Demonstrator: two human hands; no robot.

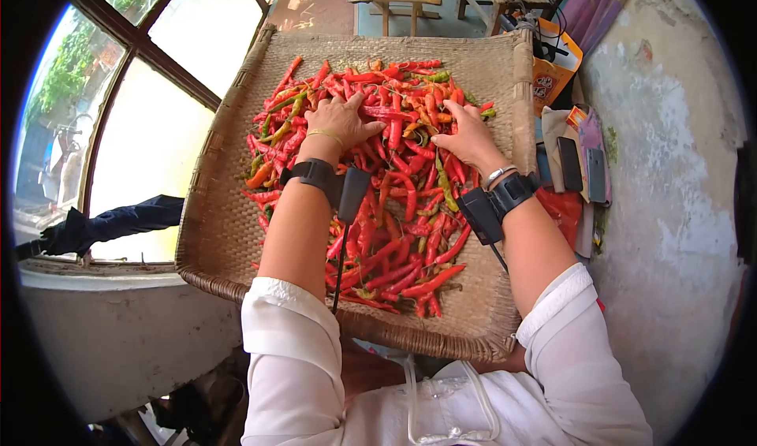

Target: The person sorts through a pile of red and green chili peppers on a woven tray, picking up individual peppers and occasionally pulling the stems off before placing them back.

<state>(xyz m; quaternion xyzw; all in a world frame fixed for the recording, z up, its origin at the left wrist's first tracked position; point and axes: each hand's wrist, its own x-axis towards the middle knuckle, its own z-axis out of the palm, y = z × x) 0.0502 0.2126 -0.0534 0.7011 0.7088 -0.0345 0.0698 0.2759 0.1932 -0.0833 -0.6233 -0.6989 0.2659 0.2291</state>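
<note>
head view: two hands, left hand [341, 123] and right hand [469, 137], fingers spread flat on one chili pile [394, 209].

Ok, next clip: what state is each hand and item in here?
Left hand: palm down, fingers spread on the chillies.
Right hand: palm down, flat on the chillies.
Chillies: loose, spread in a layer, mostly red, a few green and orange.
Woven tray: flat, holding the chillies.
Phones: lying beside the tray, screens dark.
</note>
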